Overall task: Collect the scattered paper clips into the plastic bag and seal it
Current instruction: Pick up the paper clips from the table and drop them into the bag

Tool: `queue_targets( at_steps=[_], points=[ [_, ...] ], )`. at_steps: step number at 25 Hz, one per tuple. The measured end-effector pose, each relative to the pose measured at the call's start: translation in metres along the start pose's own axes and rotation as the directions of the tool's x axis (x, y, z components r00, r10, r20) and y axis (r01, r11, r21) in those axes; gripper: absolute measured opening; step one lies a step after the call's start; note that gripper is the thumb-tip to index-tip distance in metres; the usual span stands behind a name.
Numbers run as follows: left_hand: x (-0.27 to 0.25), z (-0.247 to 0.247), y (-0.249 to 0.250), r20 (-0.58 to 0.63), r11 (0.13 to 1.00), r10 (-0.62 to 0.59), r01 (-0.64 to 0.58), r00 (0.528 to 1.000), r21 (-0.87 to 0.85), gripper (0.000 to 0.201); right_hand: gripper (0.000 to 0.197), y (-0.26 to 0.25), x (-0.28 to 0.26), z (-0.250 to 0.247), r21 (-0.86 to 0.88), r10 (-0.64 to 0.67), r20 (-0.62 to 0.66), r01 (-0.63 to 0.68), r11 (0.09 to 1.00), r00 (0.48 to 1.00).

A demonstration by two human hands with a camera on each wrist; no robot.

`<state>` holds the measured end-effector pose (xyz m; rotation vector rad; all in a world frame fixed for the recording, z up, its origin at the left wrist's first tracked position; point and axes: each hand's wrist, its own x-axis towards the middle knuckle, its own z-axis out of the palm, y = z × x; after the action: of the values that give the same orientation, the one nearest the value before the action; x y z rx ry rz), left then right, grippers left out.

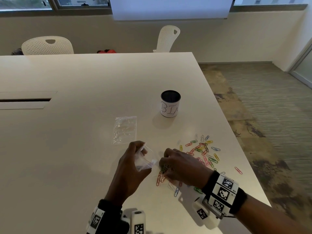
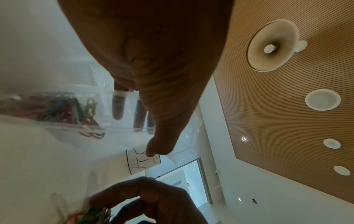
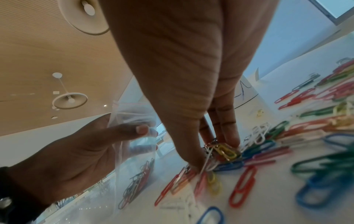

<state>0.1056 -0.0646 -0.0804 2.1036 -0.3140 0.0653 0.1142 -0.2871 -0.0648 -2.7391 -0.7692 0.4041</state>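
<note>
Table (image 1: 84, 132): a large white top; its right edge runs diagonally past the clips, and a cable slot (image 1: 25, 99) sits toward the left edge.
Chairs (image 1: 47, 45): two white perforated ones stand beyond the far edge.
Cup (image 1: 170, 103): a dark-rimmed cylinder with a white handwritten label, upright, near the right edge and farther from the person than the clips.
Spare bag (image 1: 125, 130): a clear, flat plastic bag lying on the table between the cup and the hands.
Left hand (image 1: 133, 163): thumb and fingers pinch the mouth of the plastic bag, fingers showing through the film in the left wrist view.
Right hand (image 1: 182, 166): fingertips curled down onto the table, pinching a small bunch of clips just beside the bag's mouth.
Plastic bag (image 3: 134, 151): clear, held up at the near edge of the table, with some coloured clips already gathered at its bottom.
Paper clips (image 1: 204, 149): red, pink, green, blue, yellow and white, scattered on the table near the right edge, from under the right hand outward; one pink clip (image 1: 238, 170) lies apart, closest to that edge.
</note>
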Motion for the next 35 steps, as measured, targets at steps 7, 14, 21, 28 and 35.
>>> queue_targets(
  at_steps=[7,14,21,28,35],
  points=[
    [0.001,0.003,0.003,0.018,1.0,-0.009,0.009,1.0,-0.002,0.062,0.023,-0.002,0.0,-0.003,-0.035,-0.03,-0.035,0.029,0.999,0.999],
    [-0.001,0.004,0.005,0.021,0.999,-0.013,0.014,1.0,-0.043,0.06,0.006,0.028,-0.003,-0.023,0.376,0.163,-0.15,-0.096,0.922,0.975],
    [-0.001,0.007,0.004,0.035,1.0,0.002,-0.001,0.999,-0.026,0.062,0.009,0.012,-0.018,-0.057,0.87,0.37,-0.194,-0.015,0.494,0.909],
    [-0.001,0.009,0.012,0.027,0.999,-0.007,0.008,1.0,-0.034,0.06,0.012,-0.029,-0.001,-0.037,0.586,0.24,-0.61,0.226,0.778,0.755],
    [-0.002,0.007,0.008,0.004,0.999,-0.027,0.027,1.0,-0.038,0.064,0.013,-0.037,0.0,-0.019,0.41,0.037,-0.546,0.229,0.883,0.837]
  ],
)
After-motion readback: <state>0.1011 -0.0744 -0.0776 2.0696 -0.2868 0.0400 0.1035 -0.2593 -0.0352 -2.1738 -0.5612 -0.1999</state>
